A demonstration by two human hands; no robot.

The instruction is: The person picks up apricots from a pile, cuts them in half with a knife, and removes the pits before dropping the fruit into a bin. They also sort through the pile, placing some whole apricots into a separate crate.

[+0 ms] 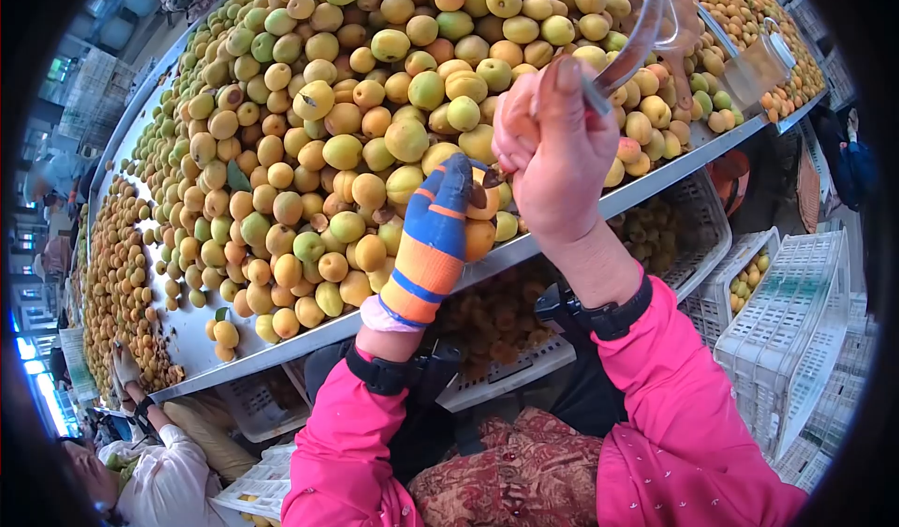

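My left hand (433, 241), in a blue and orange striped knit glove, is at the near edge of the fruit heap. Its fingers are bent around an apricot (483, 203), which is partly hidden. Just to the right, my bare right hand (562, 143) is closed in a fist, its fingertips close to the left fingertips. A small dark brown piece (493, 178) shows between the two hands. A grey rod-like end (596, 98) sticks out of the right fist; the rest is hidden. Beside it rises a shiny curved strip (641, 44). Apricots (342, 152), green to orange, lie around both hands.
The metal table edge (524, 248) runs just below my hands. A clear plastic jar (757, 66) lies at the right. Under the table stand crates, one holding fruit pieces (496, 340). White crates (787, 326) are stacked at the right. Another person's gloved hand (125, 366) touches fruit at the left.
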